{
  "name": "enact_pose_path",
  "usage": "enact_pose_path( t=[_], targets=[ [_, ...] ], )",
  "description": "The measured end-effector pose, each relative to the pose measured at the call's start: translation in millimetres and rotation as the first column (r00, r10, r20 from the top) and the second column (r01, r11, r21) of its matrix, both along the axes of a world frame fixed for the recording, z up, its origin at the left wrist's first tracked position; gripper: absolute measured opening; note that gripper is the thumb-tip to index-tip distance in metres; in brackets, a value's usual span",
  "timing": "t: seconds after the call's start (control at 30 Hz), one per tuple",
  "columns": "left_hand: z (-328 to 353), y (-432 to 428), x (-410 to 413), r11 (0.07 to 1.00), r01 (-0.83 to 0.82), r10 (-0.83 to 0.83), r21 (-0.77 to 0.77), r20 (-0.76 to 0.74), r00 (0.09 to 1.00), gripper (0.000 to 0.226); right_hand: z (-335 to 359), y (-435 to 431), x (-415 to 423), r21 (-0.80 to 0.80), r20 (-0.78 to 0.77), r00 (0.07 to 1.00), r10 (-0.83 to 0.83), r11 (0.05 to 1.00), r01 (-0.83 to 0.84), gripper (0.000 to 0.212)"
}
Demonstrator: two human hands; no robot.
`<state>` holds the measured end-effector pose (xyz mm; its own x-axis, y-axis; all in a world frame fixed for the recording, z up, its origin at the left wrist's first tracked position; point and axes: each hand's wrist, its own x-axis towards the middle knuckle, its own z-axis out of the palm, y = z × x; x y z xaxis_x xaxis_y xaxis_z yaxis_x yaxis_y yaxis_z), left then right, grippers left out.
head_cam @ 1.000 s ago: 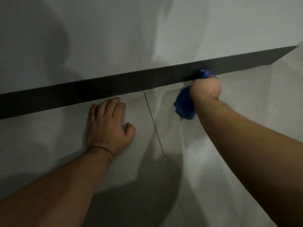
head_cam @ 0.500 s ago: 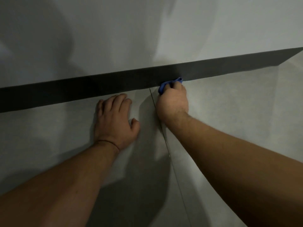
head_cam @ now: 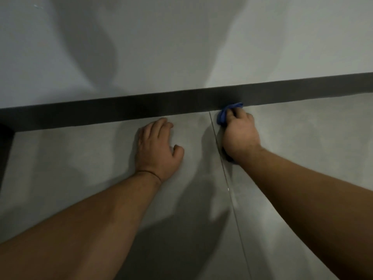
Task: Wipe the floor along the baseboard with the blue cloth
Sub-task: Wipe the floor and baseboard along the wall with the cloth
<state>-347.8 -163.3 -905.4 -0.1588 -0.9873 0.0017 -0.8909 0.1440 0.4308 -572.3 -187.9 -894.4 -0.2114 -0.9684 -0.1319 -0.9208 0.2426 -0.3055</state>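
The right hand [head_cam: 240, 136] is curled knuckles-up over the cloth [head_cam: 223, 116], its fingers bent round the bunched blue fabric and bearing it down on the floor [head_cam: 80, 158]. The cloth pokes out past the fingertips and to their left, and its far edge touches the foot of the baseboard [head_cam: 121, 113]. A dark patch under the heel of the hand may be more cloth or only shadow; it is not clear which. The bare right forearm runs in from the lower right, wrist nearly straight.

The left hand [head_cam: 156, 146] lies palm-down on the floor just beside it, holding nothing. Its fingers are straight and close together, pointing at the baseboard with their tips just short of it, and the thumb is bent out to the right. A thin dark band [head_cam: 148, 173] circles the wrist, and the bare left forearm comes in from the lower left.

Between the 2 hands a thin seam [head_cam: 222, 164] runs across the grey floor to the baseboard, passing close by the left side of the right hand. The dark baseboard crosses the whole view under a pale wall [head_cam: 181, 47] streaked with soft shadows.
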Motion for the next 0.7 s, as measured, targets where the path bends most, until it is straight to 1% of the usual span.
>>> enact_pose_path(
  t=[0.03, 0.07, 0.1, 0.17, 0.2, 0.27, 0.33, 0.43, 0.57, 0.63, 0.7],
  targets=[
    [-1, 6, 7, 1.000, -0.010, 0.010, -0.006, 0.000, 1.000, 0.073, -1, 1, -1, -0.016, -0.012, 0.999, -0.053, 0.999, 0.052, 0.048],
    [-3, 11, 13, 1.000, 0.000, 0.000, -0.003, 0.024, 1.000, 0.072, -2, 0, 1, -0.023, -0.046, 0.997, -0.059, 0.998, 0.058, 0.046],
    [-5, 15, 17, 1.000, 0.025, -0.026, 0.007, 0.065, 0.998, 0.071, -3, -2, 6, -0.026, -0.068, 0.997, -0.023, 0.999, 0.021, 0.046],
    [-8, 18, 18, 0.997, 0.072, -0.074, 0.022, 0.150, 0.986, 0.070, -3, -6, 22, -0.004, -0.074, 0.988, 0.134, 0.991, -0.135, 0.058],
    [-9, 18, 16, 0.996, 0.084, -0.087, 0.024, 0.177, 0.980, 0.070, -4, -7, 29, 0.010, -0.115, 0.965, 0.236, 0.971, -0.237, 0.065],
    [-10, 17, 16, 0.995, 0.091, -0.095, 0.029, 0.198, 0.976, 0.070, -6, -10, 32, 0.037, -0.218, 0.892, 0.396, 0.917, -0.398, 0.070],
    [-10, 17, 18, 0.996, 0.088, -0.091, 0.026, 0.195, 0.977, 0.070, -4, -8, 21, 0.068, -0.253, 0.865, 0.434, 0.899, -0.432, 0.070],
    [-11, 17, 18, 0.996, 0.092, -0.090, -0.006, 0.160, 0.983, 0.070, -4, -4, -12, 0.094, -0.278, 0.892, 0.355, 0.935, -0.343, 0.068],
    [-14, 16, 20, 0.993, 0.113, -0.107, -0.028, 0.153, 0.982, 0.069, 3, -4, -58, 0.149, -0.319, 0.926, 0.201, 0.976, -0.160, 0.065],
    [-15, 16, 20, 0.993, 0.115, -0.108, -0.034, 0.150, 0.983, 0.069, 8, -5, -73, 0.181, -0.323, 0.939, 0.115, 0.982, -0.058, 0.067],
    [-15, 15, 20, 0.993, 0.115, -0.109, -0.031, 0.152, 0.982, 0.069, 9, -5, -77, 0.218, -0.353, 0.930, 0.102, 0.976, -0.024, 0.072]
  ],
)
